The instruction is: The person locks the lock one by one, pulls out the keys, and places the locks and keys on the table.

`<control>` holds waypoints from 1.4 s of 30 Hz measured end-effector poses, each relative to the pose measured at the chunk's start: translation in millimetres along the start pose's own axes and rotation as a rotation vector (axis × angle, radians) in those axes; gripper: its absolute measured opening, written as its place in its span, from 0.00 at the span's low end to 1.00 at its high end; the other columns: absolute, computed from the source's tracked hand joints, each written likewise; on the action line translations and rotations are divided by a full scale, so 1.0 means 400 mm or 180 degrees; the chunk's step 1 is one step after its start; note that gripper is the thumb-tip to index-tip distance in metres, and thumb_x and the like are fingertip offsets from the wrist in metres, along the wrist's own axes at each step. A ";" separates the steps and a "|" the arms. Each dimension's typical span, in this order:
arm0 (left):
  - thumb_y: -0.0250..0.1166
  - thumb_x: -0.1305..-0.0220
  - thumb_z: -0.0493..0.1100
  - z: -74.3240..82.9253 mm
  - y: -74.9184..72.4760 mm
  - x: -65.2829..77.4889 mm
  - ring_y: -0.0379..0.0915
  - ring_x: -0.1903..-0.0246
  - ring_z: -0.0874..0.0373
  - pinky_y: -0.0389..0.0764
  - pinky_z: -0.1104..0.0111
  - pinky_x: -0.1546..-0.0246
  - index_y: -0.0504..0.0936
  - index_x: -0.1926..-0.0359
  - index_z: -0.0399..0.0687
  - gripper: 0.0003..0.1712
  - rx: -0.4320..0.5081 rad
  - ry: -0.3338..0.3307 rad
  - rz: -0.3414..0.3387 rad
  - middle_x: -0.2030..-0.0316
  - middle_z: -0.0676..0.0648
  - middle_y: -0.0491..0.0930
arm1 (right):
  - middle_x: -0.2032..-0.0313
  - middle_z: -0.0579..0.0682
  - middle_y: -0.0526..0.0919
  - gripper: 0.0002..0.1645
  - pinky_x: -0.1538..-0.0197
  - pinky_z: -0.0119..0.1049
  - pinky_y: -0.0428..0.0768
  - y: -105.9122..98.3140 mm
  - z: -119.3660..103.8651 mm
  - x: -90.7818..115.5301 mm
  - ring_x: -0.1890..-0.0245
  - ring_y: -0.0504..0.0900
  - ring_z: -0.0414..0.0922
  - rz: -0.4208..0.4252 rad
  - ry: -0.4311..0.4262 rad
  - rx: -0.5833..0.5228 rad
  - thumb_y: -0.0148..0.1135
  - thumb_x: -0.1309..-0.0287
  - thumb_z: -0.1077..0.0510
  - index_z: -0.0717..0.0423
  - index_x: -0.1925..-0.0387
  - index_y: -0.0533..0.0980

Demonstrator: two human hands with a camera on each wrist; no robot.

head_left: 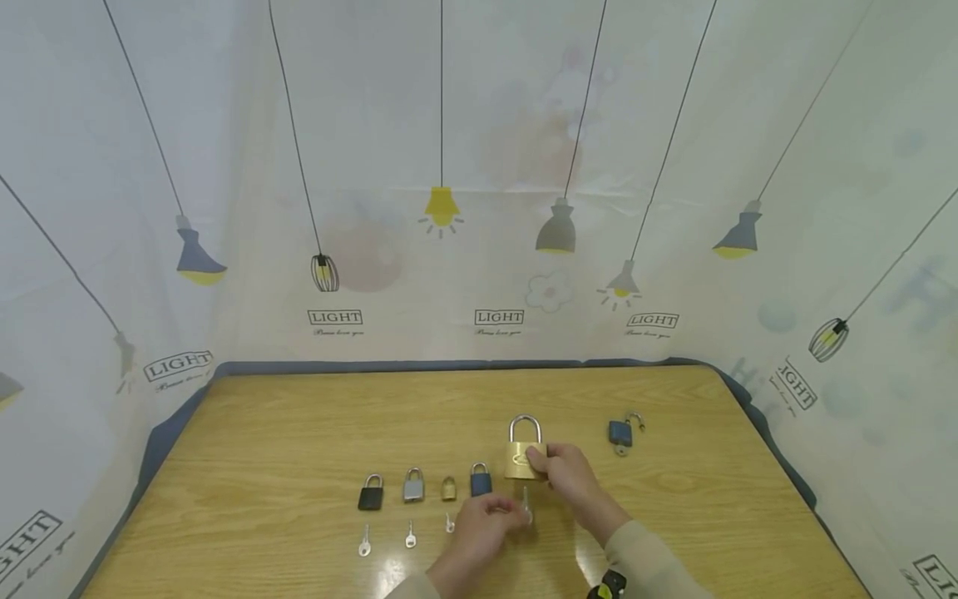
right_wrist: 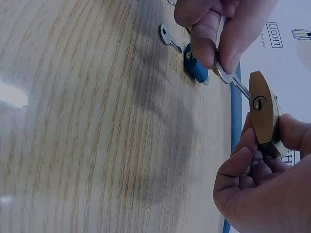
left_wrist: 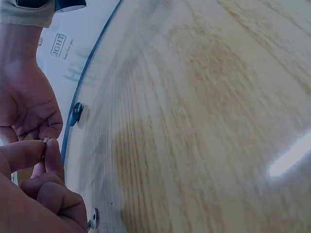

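My right hand [head_left: 570, 474] grips a large brass padlock [head_left: 520, 460] above the table, thumb on its front face, silver shackle pointing up. Between thumb and forefinger my left hand [head_left: 485, 526] pinches a silver key [head_left: 527, 504] just below the padlock. In the right wrist view the key [right_wrist: 238, 85] points at the keyhole in the bottom of the brass padlock [right_wrist: 264, 114], its tip right at the slot. Behind the left hand a blue padlock [head_left: 481, 480] lies on the table, partly hidden; a loose key [right_wrist: 167, 38] lies near it in the right wrist view.
A black padlock [head_left: 370, 497], a silver padlock [head_left: 413, 486] and a small brass padlock [head_left: 448, 489] lie in a row on the wooden table [head_left: 299, 424], each with a key below. At the right lies a blue padlock [head_left: 620, 433] with its shackle swung out and a key in it.
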State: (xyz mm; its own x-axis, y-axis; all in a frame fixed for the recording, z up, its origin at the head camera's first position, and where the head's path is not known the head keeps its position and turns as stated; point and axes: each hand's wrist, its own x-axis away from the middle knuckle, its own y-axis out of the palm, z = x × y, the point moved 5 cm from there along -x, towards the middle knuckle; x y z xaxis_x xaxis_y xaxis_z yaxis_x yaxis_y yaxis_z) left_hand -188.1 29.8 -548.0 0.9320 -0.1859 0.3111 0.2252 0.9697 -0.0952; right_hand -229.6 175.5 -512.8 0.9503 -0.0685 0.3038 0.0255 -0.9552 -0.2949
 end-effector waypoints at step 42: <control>0.70 0.46 0.39 -0.013 -0.002 0.028 0.71 0.70 0.59 0.68 0.68 0.69 0.82 0.67 0.40 0.08 -0.0493 0.0139 -0.0217 0.74 0.51 0.79 | 0.89 0.40 0.61 0.28 0.78 0.30 0.56 -0.004 0.046 -0.045 0.84 0.59 0.38 0.0177 -0.0201 0.1392 0.69 0.48 0.44 0.49 0.90 0.65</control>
State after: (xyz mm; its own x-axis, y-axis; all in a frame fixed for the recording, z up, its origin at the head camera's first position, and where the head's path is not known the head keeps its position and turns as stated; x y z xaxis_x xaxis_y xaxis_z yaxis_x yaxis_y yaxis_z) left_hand -176.5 25.9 -549.5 0.9238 -0.2605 0.2807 0.3263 0.9191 -0.2209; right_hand -241.0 183.5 -534.6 0.9706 -0.0856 0.2248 0.0898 -0.7380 -0.6688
